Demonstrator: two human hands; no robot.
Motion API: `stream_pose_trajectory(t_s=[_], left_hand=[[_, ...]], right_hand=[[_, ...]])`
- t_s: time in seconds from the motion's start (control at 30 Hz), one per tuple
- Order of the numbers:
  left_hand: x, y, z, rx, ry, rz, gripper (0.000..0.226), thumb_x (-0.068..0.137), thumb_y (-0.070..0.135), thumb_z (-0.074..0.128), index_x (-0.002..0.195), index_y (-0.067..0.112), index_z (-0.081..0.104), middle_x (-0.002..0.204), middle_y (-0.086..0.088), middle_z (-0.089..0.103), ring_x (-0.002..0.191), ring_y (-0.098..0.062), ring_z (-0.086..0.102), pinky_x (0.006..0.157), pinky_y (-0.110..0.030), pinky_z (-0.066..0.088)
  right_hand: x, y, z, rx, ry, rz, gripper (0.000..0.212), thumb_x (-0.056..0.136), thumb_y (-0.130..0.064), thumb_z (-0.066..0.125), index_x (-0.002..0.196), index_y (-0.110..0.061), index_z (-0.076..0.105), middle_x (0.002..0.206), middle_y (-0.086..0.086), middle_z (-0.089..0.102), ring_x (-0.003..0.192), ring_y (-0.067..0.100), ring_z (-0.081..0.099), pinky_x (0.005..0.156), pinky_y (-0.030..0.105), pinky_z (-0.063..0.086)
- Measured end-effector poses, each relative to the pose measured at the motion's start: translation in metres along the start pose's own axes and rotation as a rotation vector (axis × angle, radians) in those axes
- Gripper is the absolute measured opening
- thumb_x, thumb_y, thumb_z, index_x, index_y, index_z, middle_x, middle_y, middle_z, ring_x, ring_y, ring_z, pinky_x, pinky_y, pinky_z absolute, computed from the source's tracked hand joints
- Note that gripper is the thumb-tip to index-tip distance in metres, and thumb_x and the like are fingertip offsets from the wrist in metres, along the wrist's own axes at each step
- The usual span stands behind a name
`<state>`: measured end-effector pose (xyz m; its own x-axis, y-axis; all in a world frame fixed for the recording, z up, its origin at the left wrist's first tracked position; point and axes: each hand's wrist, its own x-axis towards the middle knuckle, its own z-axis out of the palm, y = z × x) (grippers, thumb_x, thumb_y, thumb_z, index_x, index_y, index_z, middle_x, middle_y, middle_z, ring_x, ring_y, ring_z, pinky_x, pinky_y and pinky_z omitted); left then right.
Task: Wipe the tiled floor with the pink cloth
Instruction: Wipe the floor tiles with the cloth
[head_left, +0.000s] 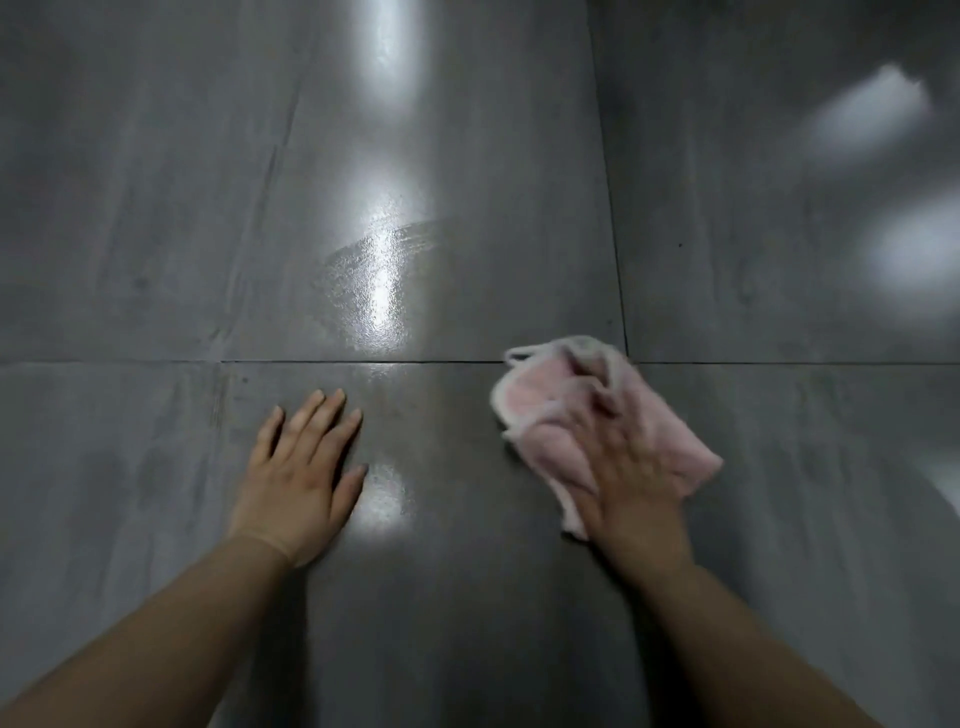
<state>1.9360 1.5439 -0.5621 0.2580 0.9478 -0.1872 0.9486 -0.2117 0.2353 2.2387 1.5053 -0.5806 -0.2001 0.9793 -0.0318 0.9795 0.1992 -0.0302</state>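
Grey tiled floor (156, 218) shows a wet streak (382, 260) at centre, the left hand (301, 467) flat and straight-fingered lower left, the blurred right hand (626, 467) pressing open-fingered on the pink cloth (530, 410) lower right.

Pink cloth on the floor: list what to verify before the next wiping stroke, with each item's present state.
1. Right hand pressing on the pink cloth: ok, though blurred.
2. Cloth lying flat on the tiled floor: not ok, bunched at its far edge.
3. Left hand braced flat on the tile: ok.
4. Left hand apart from the cloth: ok.
5. Wet streak beyond the grout line wiped: not ok, sheen shows.
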Motion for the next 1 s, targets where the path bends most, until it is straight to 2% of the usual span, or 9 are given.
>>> stream_pose_trajectory(t_s=[0.13, 0.2, 0.3, 0.4, 0.5, 0.6, 0.73, 0.87, 1.0], left_hand=[[-0.001, 0.006, -0.001, 0.047, -0.075, 0.005, 0.073, 0.092, 0.051, 0.002, 0.122, 0.005, 0.05, 0.129, -0.019, 0.055, 0.128, -0.025, 0.035, 0.11, -0.02, -0.014], [-0.005, 0.01, -0.007, 0.015, -0.001, -0.054, 0.077, 0.086, 0.059, 0.004, 0.132, 0.01, 0.043, 0.142, -0.017, 0.04, 0.135, -0.026, 0.031, 0.105, -0.016, -0.024], [-0.032, -0.002, -0.01, -0.042, 0.049, -0.334, 0.072, 0.08, 0.062, 0.02, 0.142, 0.025, 0.02, 0.155, -0.007, 0.007, 0.141, -0.014, -0.001, 0.104, -0.026, -0.031], [-0.064, -0.027, -0.012, -0.063, -0.058, -0.605, 0.069, 0.086, 0.053, 0.041, 0.143, 0.027, 0.012, 0.156, -0.004, -0.001, 0.143, -0.017, -0.007, 0.112, -0.05, -0.011], [-0.067, -0.037, -0.01, -0.103, -0.144, -0.624, 0.073, 0.086, 0.049, 0.045, 0.143, 0.026, 0.006, 0.155, -0.003, -0.008, 0.143, -0.018, -0.012, 0.112, -0.052, -0.008], [-0.065, -0.038, -0.015, -0.12, -0.202, -0.617, 0.077, 0.086, 0.049, 0.044, 0.143, 0.027, -0.002, 0.155, -0.003, -0.015, 0.141, -0.018, -0.018, 0.112, -0.052, -0.01], [-0.064, -0.042, -0.017, -0.115, -0.231, -0.618, 0.078, 0.086, 0.056, 0.037, 0.143, 0.026, -0.007, 0.154, -0.004, -0.019, 0.141, -0.021, -0.02, 0.112, -0.054, -0.008], [-0.063, -0.046, -0.022, -0.131, -0.29, -0.602, 0.099, 0.063, 0.078, 0.015, 0.142, 0.025, -0.011, 0.152, -0.004, -0.024, 0.139, -0.022, -0.024, 0.111, -0.055, -0.009], [-0.067, -0.052, -0.017, -0.151, -0.271, -0.558, 0.141, 0.015, 0.089, -0.026, 0.139, 0.023, -0.018, 0.14, 0.01, -0.035, 0.133, -0.011, -0.031, 0.109, -0.051, -0.014]], right_hand=[[-0.029, 0.024, -0.016, 0.241, 0.031, 0.66, 0.069, 0.08, -0.047, 0.025, 0.14, -0.019, 0.007, 0.149, 0.004, 0.005, 0.141, 0.035, 0.013, 0.109, 0.059, 0.022], [-0.024, -0.025, -0.011, 0.203, 0.102, 0.716, 0.074, 0.084, -0.042, 0.03, 0.146, -0.012, 0.003, 0.154, 0.013, 0.013, 0.141, 0.036, 0.01, 0.105, 0.061, 0.025], [-0.032, -0.123, 0.006, 0.154, 0.117, 0.3, 0.082, 0.081, -0.045, 0.034, 0.148, -0.018, -0.003, 0.157, 0.008, -0.001, 0.143, 0.029, 0.004, 0.111, 0.045, 0.007], [-0.054, -0.177, -0.004, 0.202, -0.021, -0.181, 0.067, 0.075, -0.05, 0.041, 0.138, -0.027, 0.032, 0.145, -0.001, 0.042, 0.143, 0.024, 0.01, 0.112, 0.044, 0.007], [-0.036, -0.12, 0.0, 0.109, -0.062, -0.394, 0.057, 0.077, -0.052, 0.039, 0.129, -0.031, 0.039, 0.129, -0.003, 0.059, 0.135, 0.021, 0.027, 0.109, 0.041, 0.01], [-0.005, -0.035, -0.005, 0.06, 0.017, -0.122, 0.06, 0.085, -0.052, 0.029, 0.141, -0.03, 0.028, 0.137, 0.004, 0.05, 0.142, 0.023, 0.018, 0.108, 0.04, 0.012], [0.047, -0.062, -0.022, 0.27, 0.018, 0.619, 0.074, 0.076, -0.051, 0.009, 0.143, -0.025, -0.006, 0.153, 0.0, -0.003, 0.143, 0.026, 0.004, 0.113, 0.049, 0.013], [0.057, -0.186, -0.008, 0.201, 0.023, -0.041, 0.06, 0.078, -0.039, 0.035, 0.133, -0.018, 0.043, 0.136, 0.011, 0.052, 0.128, 0.029, 0.031, 0.107, 0.045, 0.017], [0.107, -0.155, -0.005, 0.118, -0.065, -0.441, 0.054, 0.078, -0.043, 0.039, 0.123, -0.02, 0.059, 0.127, 0.008, 0.06, 0.125, 0.027, 0.038, 0.111, 0.041, 0.008]])
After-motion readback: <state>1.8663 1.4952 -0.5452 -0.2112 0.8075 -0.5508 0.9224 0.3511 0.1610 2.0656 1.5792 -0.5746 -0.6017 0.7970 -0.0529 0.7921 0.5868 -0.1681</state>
